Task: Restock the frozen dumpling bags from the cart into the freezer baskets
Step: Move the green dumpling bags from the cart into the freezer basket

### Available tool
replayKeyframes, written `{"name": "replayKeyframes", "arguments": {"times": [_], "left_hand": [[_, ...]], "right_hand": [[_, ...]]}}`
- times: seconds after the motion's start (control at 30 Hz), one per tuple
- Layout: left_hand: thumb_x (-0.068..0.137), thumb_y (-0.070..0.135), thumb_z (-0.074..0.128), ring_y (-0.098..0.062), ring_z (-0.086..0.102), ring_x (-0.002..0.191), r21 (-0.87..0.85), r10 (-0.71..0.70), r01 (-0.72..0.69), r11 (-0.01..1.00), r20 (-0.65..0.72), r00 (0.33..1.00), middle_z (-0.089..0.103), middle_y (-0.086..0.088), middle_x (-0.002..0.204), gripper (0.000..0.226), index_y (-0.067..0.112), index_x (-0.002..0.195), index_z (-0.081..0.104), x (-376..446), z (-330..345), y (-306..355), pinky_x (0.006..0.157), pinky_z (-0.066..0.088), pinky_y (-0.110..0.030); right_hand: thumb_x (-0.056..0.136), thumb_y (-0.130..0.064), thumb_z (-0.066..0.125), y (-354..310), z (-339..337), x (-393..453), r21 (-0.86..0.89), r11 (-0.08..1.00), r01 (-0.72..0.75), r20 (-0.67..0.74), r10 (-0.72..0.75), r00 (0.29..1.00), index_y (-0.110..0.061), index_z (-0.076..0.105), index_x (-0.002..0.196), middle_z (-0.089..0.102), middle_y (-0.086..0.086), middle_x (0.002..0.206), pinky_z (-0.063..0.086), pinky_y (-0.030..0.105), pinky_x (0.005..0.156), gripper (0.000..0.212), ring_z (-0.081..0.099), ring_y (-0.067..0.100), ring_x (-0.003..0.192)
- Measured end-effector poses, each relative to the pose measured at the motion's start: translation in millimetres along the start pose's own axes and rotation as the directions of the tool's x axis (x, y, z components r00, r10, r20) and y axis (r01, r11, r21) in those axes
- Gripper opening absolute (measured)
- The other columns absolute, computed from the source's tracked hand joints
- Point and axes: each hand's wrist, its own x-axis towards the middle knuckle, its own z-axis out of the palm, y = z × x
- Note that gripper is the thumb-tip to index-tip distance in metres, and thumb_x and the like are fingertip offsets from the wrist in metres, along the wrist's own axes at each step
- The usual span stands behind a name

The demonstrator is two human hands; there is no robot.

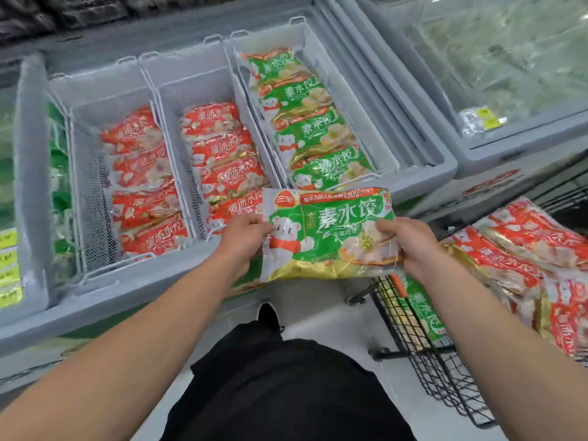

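Head view, freezer: a long grey open-topped chest freezer [423, 160] fills the space beyond the fingers, with three grey wire-mesh baskets side by side in it.
Neighbouring freezer: a grey chest freezer with a closed glass lid [509, 58] stands beyond and right of the right fingers.
Cart: a black wire shopping cart [423, 361] sits just below and right of the right fingers, heaped with red dumpling bags [525, 249]; one green bag [423, 310] stands against its near wire wall.
Left basket: the grey mesh basket [86, 173] beyond and left of the left fingers holds a row of overlapping red bags [140, 183].
Middle basket: the grey mesh basket [178, 90] straight beyond the left fingers holds another row of red bags [222, 160].
Right basket: the grey mesh basket [356, 122] beyond both hands holds a row of green plastic dumpling bags [305, 122].
Held bag: a green and gold plastic dumpling bag with a white bear printed on it [327, 237] hangs level between the two hands, over the freezer's near rim and just short of the right basket.
Left hand: the left hand [241, 237] has its fingers [254, 219] curled round the bag's left edge.
Right hand: the right hand [410, 240] pinches the bag's right edge, thumb on the printed face.
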Motion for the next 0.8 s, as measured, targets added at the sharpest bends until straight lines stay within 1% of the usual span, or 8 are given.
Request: {"name": "replayKeyframes", "arguments": {"times": [0.03,0.1,0.27,0.33,0.4,0.5,0.7,0.8], "left_hand": [[0.084,0.009,0.069,-0.042,0.067,0.083,-0.019,-0.018,0.018,1.0,-0.003,1.0,0.068,-0.025,0.083,0.014,0.004,0.072,0.063,11.4,-11.5,4.2,0.082,0.055,-0.052],[0.086,0.008,0.069,-0.04,0.07,0.092,-0.061,-0.038,0.038,0.997,0.0,0.999,0.073,-0.022,0.09,0.012,0.005,0.075,0.066,20.0,-20.3,10.1,0.09,0.056,-0.055],[0.08,0.015,0.071,-0.032,0.068,0.086,-0.142,-0.1,0.099,0.985,-0.003,0.995,0.068,-0.016,0.082,0.02,0.016,0.065,0.058,55.0,-30.8,22.5,0.089,0.053,-0.055],[0.084,0.01,0.07,-0.028,0.066,0.077,-0.18,-0.125,0.123,0.976,-0.003,0.992,0.066,-0.012,0.077,0.021,0.014,0.068,0.057,69.4,-25.9,30.1,0.08,0.056,-0.046],[0.086,0.008,0.068,-0.028,0.065,0.078,-0.19,-0.134,0.132,0.973,0.002,0.991,0.064,-0.015,0.081,0.016,0.012,0.076,0.058,84.3,-17.2,39.5,0.073,0.055,-0.043],[0.083,0.008,0.07,-0.029,0.064,0.082,-0.193,-0.156,0.154,0.969,0.006,0.988,0.065,-0.016,0.088,0.012,0.011,0.078,0.059,111.5,-0.4,56.8,0.074,0.054,-0.047],[0.087,0.003,0.068,-0.028,0.069,0.079,-0.2,-0.232,0.212,0.957,-0.082,0.969,0.074,-0.018,0.093,0.01,0.009,0.079,0.066,169.0,46.7,91.1,0.072,0.055,-0.038],[0.079,0.007,0.072,-0.033,0.068,0.081,-0.201,-0.298,0.271,0.941,-0.118,0.947,0.071,-0.027,0.093,0.01,0.009,0.074,0.063,189.8,69.3,102.5,0.077,0.058,-0.047]], "right_hand": [[0.088,-0.001,0.066,-8.1,14.3,7.3,-0.015,1.0,0.007,0.007,-0.007,1.0,-0.005,0.066,0.09,0.072,0.009,0.079,0.057,0.032,0.054,0.005,0.07,0.019,0.059],[0.088,-0.002,0.067,-20.0,28.6,13.7,-0.055,0.998,0.036,0.012,-0.035,0.999,-0.004,0.066,0.092,0.073,0.011,0.08,0.061,0.037,0.06,0.005,0.07,0.02,0.06],[0.087,-0.01,0.071,-54.0,57.4,47.0,-0.186,0.98,0.073,0.007,-0.073,0.997,-0.005,0.066,0.105,0.075,0.014,0.094,0.061,0.047,0.074,0.019,0.073,0.027,0.078],[0.086,-0.009,0.071,-68.7,60.1,64.3,-0.213,0.974,0.078,0.008,-0.078,0.997,-0.005,0.066,0.107,0.075,0.014,0.097,0.06,0.051,0.079,0.022,0.073,0.031,0.085],[0.086,-0.008,0.07,-81.8,60.2,85.4,-0.248,0.966,0.078,0.015,-0.076,0.997,-0.006,0.067,0.101,0.075,0.014,0.095,0.061,0.051,0.075,0.015,0.073,0.032,0.083],[0.086,-0.007,0.069,-103.0,58.1,126.1,-0.287,0.956,0.066,0.017,-0.064,0.998,-0.006,0.067,0.095,0.074,0.014,0.089,0.059,0.038,0.059,0.009,0.072,0.03,0.072],[0.083,-0.011,0.07,-138.1,56.0,214.4,-0.374,0.927,0.035,0.046,-0.019,0.999,-0.005,0.067,0.096,0.071,0.014,0.087,0.052,0.036,0.058,0.014,0.069,0.03,0.072],[0.082,-0.011,0.067,-148.0,54.9,250.4,-0.438,0.897,0.048,0.061,-0.024,0.998,-0.007,0.065,0.09,0.069,0.011,0.083,0.056,0.04,0.06,0.009,0.067,0.027,0.069]]}}
